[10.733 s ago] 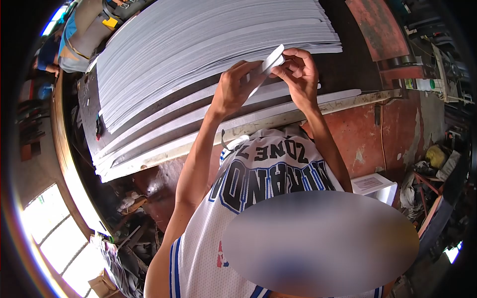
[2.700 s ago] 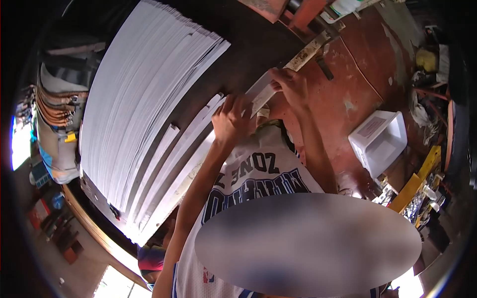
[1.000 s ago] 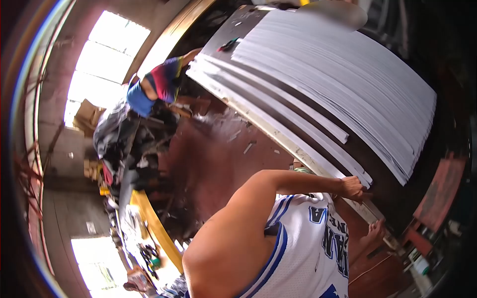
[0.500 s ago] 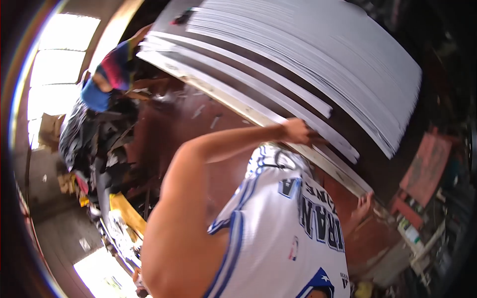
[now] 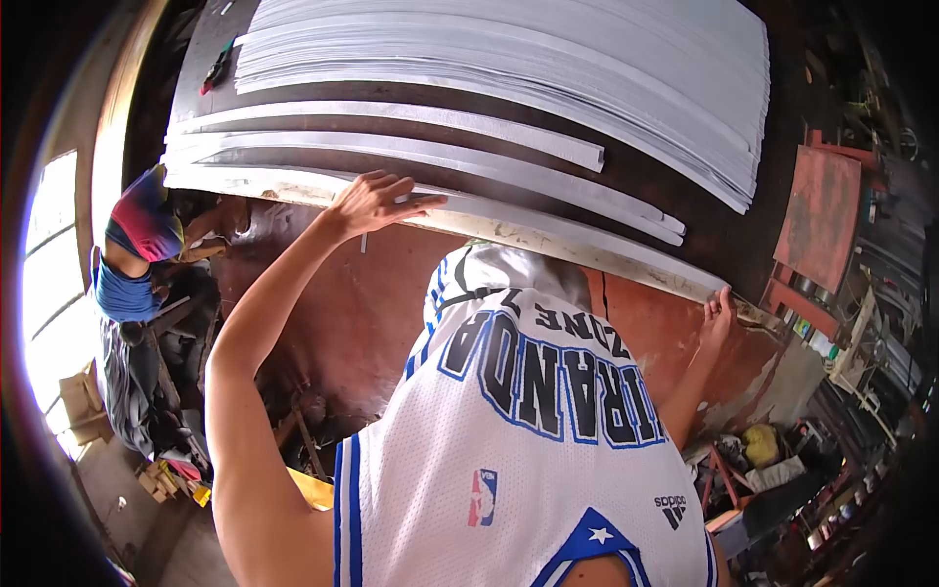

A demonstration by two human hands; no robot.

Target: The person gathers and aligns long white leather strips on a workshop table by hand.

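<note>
A long white strip point(image 5: 548, 220) lies along the near edge of the dark table. My left hand point(image 5: 377, 203) rests at that edge on the strip's left part, fingers stretched out and apart. At the strip's right end, my right hand point(image 5: 719, 315) has its fingertips closed on the tip; part of the hand is under the edge. Just beyond, more narrow white strips point(image 5: 450, 171) lie side by side, one shorter strip point(image 5: 411, 114) farthest away. Behind them sits a large stack of white sheets or strips point(image 5: 548, 68).
A small red-and-dark hand tool point(image 5: 217, 68) lies left of the stack. Another person point(image 5: 147, 225) bends at the table's left end. A worn red wooden stool or bench point(image 5: 820, 210) stands right. Cluttered items point(image 5: 763, 450) fill the lower right.
My left hand has moved left along the strip, its fingers now spread. My right hand stays at the right end. The view has turned, making the table edge look more level.
</note>
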